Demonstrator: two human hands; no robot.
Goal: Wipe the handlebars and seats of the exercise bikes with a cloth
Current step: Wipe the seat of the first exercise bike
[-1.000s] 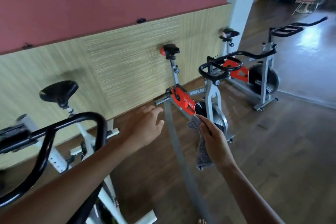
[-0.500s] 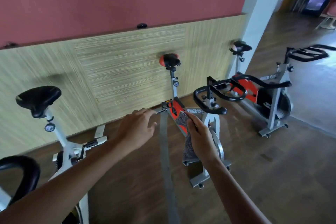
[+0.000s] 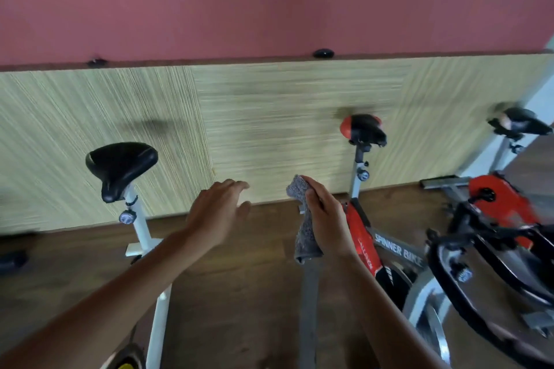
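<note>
With a tail of the cloth [image 3: 303, 237] hanging free below our right hand [image 3: 328, 220], we judge it could slip out or snag on the red bike frame [image 3: 361, 237] just beside it before reaching a seat. That hand is curled tight round the cloth's upper part, held in the air between the black seat [image 3: 120, 168] and the red-and-black seat [image 3: 364, 129] and touching neither. Our left hand [image 3: 215, 210] reaches forward palm down, fingers loosely spread and holding nothing, above the floor [image 3: 254, 278] near its wall-side edge.

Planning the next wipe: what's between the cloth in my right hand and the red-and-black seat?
Nothing. In the head view, only wall panelling shows between the cloth and the red-and-black seat.
</note>
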